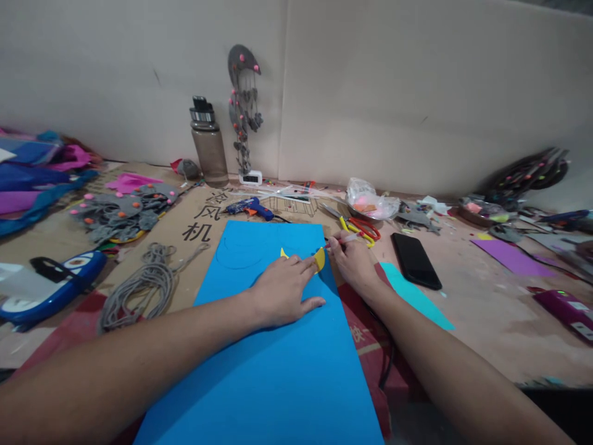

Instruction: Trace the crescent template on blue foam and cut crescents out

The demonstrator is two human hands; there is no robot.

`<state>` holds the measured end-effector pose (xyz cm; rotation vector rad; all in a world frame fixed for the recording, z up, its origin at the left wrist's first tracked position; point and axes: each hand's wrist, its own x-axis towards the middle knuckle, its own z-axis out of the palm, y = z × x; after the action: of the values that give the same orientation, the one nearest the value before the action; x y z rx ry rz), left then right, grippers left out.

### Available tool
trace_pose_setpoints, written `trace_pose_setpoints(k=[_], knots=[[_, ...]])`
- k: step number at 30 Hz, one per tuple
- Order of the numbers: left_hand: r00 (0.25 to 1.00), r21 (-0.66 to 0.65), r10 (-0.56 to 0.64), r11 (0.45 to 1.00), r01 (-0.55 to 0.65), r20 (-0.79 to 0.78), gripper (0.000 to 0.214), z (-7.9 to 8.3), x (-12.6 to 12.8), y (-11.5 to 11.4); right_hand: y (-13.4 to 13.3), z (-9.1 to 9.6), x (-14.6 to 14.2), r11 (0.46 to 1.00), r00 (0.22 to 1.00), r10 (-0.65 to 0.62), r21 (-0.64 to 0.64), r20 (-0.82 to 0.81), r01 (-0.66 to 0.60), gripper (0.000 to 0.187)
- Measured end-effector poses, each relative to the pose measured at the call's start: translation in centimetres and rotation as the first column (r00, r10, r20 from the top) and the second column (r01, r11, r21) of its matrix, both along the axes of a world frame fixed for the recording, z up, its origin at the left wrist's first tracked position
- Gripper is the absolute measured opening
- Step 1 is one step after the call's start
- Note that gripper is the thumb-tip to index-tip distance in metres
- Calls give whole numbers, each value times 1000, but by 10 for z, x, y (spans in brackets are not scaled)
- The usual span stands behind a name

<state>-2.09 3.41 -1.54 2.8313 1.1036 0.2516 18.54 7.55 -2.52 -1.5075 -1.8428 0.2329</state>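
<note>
A large blue sheet [273, 364] lies flat in front of me. My left hand [283, 290] rests on it with fingers stretched out, pressing down a yellow crescent-shaped piece [319, 258] near the sheet's upper right edge. My right hand [354, 259] is closed round a thin pen [341, 239], whose tip sits at the right end of the yellow piece. A faint curved line shows on the blue sheet to the left of the crescent.
A black phone [416, 261], yellow and red scissors [361, 228], a blue glue gun [252, 207], a grey cord bundle [143, 284], a bottle [208, 145], grey felt shapes [120, 213], a teal sheet [417, 296] and a purple sheet [509, 254] lie around.
</note>
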Motion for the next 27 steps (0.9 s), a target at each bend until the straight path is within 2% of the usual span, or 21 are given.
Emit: trace_pose_setpoints(k=[13, 21, 27], knots=[[1000, -21, 1, 1000, -1, 1, 74, 1, 1, 1, 0, -1, 0, 1000, 1000, -13, 1, 27, 13, 31], [1000, -26, -3, 1000, 3, 3, 74, 2, 1, 1, 1, -2, 2, 999, 995, 41, 15, -93, -40, 35], [997, -4, -36, 999, 35, -61, 73, 3, 3, 5, 0, 0, 2, 999, 996, 32, 15, -79, -31, 36]])
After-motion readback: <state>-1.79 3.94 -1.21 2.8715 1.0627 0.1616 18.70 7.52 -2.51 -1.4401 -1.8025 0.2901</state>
